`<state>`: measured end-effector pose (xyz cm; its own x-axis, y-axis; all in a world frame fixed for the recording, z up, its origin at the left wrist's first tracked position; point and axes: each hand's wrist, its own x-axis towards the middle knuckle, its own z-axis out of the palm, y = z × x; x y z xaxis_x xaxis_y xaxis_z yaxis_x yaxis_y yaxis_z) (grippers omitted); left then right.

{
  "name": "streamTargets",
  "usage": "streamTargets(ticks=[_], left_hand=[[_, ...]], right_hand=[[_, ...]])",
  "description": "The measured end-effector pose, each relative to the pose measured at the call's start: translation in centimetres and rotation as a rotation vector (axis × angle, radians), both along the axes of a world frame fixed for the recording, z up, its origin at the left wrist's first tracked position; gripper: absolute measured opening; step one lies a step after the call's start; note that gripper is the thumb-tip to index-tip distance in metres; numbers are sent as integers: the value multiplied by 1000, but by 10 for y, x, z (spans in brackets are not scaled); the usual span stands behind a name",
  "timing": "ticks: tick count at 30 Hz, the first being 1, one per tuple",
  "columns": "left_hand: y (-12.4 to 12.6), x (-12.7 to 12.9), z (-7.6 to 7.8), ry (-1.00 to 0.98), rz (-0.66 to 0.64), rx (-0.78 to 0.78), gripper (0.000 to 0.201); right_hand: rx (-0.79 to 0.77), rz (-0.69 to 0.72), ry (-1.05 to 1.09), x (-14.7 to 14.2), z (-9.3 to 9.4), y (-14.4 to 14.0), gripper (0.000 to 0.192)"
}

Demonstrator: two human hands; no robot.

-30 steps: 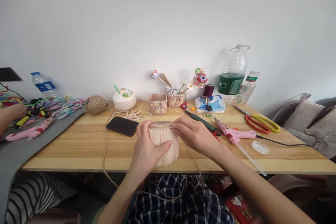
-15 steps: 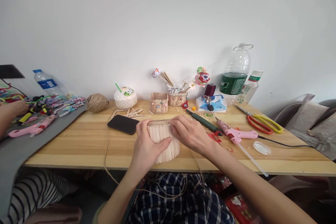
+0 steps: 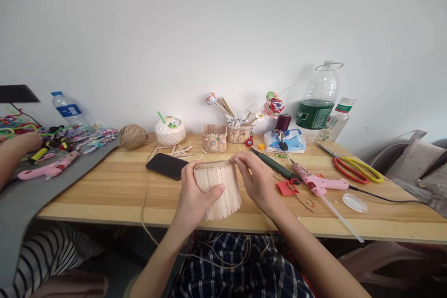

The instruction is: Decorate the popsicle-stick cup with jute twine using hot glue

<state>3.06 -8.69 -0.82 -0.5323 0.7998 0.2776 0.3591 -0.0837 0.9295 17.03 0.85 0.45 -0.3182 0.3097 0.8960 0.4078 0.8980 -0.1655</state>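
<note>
Wooden stick container (image 3: 229,193), left hand (image 3: 194,195) clamped around it, right hand (image 3: 257,179) pinching twine (image 3: 216,165) at its top

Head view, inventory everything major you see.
Stick cup: one, pale, centre front
Twine ball: one, tan, back left
Phone: one, black, left of cup
Coconut: one, white, behind phone
Baskets: two, brown, back centre
Flowers: several, multicoloured, back centre
Spool: one, maroon, back right
Tissue pack: one, blue-white, before spool
Bottles: three, clear, left and right
Tool: one, green, right of cup
Glue guns: two, pink, left and right
Scissors: one, red-yellow, right
Co-worker's hand: one, bare, far left
Left hand, right hand: two, bare, at cup
</note>
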Motion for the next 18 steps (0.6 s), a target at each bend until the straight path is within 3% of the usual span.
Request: streamTargets(ticks=[5, 10, 14, 18], left_hand=[[-1, -5, -4, -177, -129, 13, 67], [-7, 1, -1, -292, -273, 67, 61], [-8, 4, -2, -309, -331, 118, 62], [-8, 4, -3, -291, -384, 136, 64]], right_hand=[[-101, -63, -83, 25, 4, 17, 22], [-188, -91, -397, 69, 7, 31, 24], [-192, -37, -599, 88, 8, 20, 41], [-141, -137, -508, 84, 21, 1, 25]])
